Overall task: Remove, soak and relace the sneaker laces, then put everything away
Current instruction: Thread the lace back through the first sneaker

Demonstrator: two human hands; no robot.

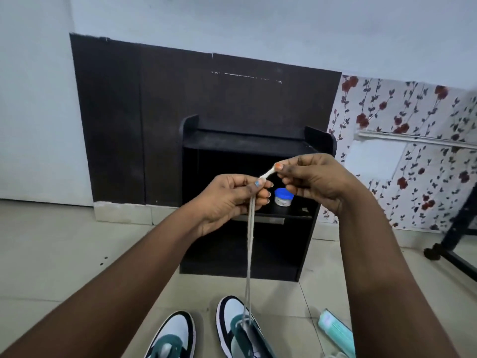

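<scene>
I hold the white lace (249, 228) up in the middle of the frame, both hands raised before the black cabinet (247, 244); my left hand (227, 200) has its fingers curled round the doubled strands, thumb pressing them against the forefinger, while my right hand (312, 182) pinches the lace's end between thumb and fingertip, a short pale stretch of lace showing between the two hands; how much lace lies inside my left fist I cannot see. From that fist the strands hang straight down to the right-hand sneaker (242, 329) at the bottom centre, where they enter the eyelets near the toe; the heel of that sneaker is cut off by the lower edge, as is most of the second sneaker (173, 337) just to its left. A small jar with a blue lid (282, 197) stands on the cabinet's shelf, partly hidden behind my right fingers; its label is too small to read. At the lower right a pale teal bottle (335, 334) lies on the tiled floor (64, 254), half covered by my right forearm.
</scene>
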